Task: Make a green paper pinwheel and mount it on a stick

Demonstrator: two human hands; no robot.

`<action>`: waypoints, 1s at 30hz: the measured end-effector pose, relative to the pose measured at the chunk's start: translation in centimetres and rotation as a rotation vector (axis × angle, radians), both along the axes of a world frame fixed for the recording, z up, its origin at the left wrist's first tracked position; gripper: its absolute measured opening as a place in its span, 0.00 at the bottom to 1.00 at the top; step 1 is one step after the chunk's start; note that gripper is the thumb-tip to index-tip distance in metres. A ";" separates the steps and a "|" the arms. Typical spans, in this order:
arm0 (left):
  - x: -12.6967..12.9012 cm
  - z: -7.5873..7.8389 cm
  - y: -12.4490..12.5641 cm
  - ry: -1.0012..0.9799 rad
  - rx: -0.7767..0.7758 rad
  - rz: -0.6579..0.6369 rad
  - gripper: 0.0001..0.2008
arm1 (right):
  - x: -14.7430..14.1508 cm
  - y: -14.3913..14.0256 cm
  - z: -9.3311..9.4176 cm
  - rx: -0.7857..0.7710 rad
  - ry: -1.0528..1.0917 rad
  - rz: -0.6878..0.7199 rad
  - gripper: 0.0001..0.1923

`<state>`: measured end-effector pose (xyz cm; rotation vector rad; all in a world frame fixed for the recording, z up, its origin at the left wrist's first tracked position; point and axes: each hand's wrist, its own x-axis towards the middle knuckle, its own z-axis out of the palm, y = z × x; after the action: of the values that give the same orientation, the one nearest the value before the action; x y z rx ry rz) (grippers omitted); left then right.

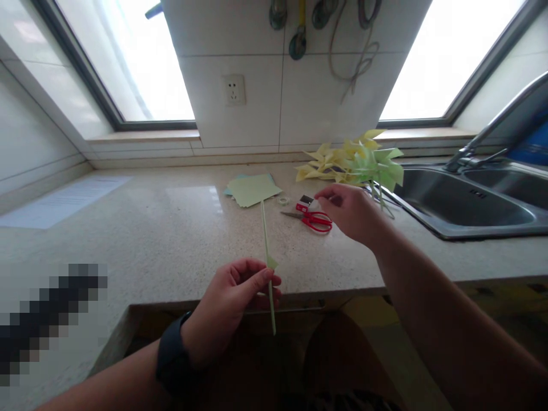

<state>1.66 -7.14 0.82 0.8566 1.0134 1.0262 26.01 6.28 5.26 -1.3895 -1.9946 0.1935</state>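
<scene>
My left hand (244,294) pinches a thin pale green rolled paper stick (266,240) near the counter's front edge. A small corner of paper sticks out from the roll just above my thumb. My right hand (351,211) reaches over the counter, its thumb and forefinger closed together at the side of a small red and black box (304,203). Whether anything is between those fingertips is too small to tell. Red-handled scissors (315,221) lie just in front of the box, blades pointing left. A small roll of tape (283,201) rests left of the box.
Pale green and blue paper sheets (252,190) are stacked mid-counter. Yellow and green paper pinwheels (377,162) lie behind my right hand. A steel double sink (462,205) with a faucet (492,123) is on the right. A printed sheet (64,200) lies far left.
</scene>
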 end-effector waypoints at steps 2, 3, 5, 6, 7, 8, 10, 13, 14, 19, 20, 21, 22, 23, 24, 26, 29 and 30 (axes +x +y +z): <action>-0.2 0.1 0.4 0.011 0.002 0.031 0.14 | -0.8 3.0 0.4 -0.003 -0.096 0.029 0.10; -0.2 0.2 0.7 0.017 0.003 0.042 0.14 | -1.3 4.5 0.4 -0.017 -0.150 0.047 0.09; -0.3 0.5 1.2 0.023 0.009 0.060 0.13 | -2.5 7.2 0.3 -0.070 -0.263 0.082 0.09; -0.3 0.6 1.5 0.028 0.017 0.062 0.13 | -3.1 8.3 0.1 -0.108 -0.319 0.101 0.10; -0.3 0.8 1.8 0.035 0.029 0.060 0.13 | -3.6 9.4 -0.1 -0.149 -0.373 0.124 0.14; -0.3 0.9 2.2 0.043 0.041 0.052 0.13 | -4.2 10.2 -0.3 -0.190 -0.422 0.147 0.15; -0.3 1.1 3.1 0.057 0.063 0.038 0.13 | -5.0 11.5 -0.7 -0.263 -0.508 0.197 0.16; -0.2 1.1 4.9 0.046 0.088 0.036 0.12 | -5.7 12.5 -1.5 -0.328 -0.586 0.258 0.16; -0.2 1.2 5.5 0.042 0.099 0.038 0.12 | -5.8 12.6 -1.7 -0.337 -0.594 0.272 0.17; 0.0 1.5 8.5 0.032 0.141 0.041 0.10 | -5.5 12.5 -1.9 -0.325 -0.495 0.316 0.16; 0.0 1.6 9.1 0.031 0.150 0.038 0.10 | -5.2 12.3 -1.7 -0.312 -0.448 0.323 0.15; 0.1 1.7 9.7 0.029 0.162 0.035 0.10 | -4.9 11.9 -1.4 -0.297 -0.392 0.331 0.14; 0.1 1.8 10.3 0.028 0.178 0.033 0.10 | -4.5 11.4 -1.1 -0.281 -0.330 0.338 0.11; 0.2 2.0 10.9 0.025 0.197 0.031 0.09 | -4.1 10.8 -0.9 -0.264 -0.258 0.354 0.08; 0.2 2.1 11.5 0.022 0.219 0.030 0.09 | -3.6 10.1 -0.7 -0.251 -0.183 0.372 0.06; 0.2 2.3 12.5 0.012 0.267 0.027 0.08 | -2.7 8.7 -0.7 -0.235 -0.043 0.412 0.06; 0.3 2.1 13.5 -0.011 0.334 0.029 0.07 | -1.9 6.8 -1.6 -0.217 0.133 0.443 0.06; 0.4 1.9 13.7 -0.022 0.349 0.026 0.06 | -1.8 6.3 -2.0 -0.221 0.189 0.452 0.07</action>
<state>2.05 6.53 2.77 1.1151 0.8404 1.2540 24.17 12.63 3.24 -0.9810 -2.1448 0.7401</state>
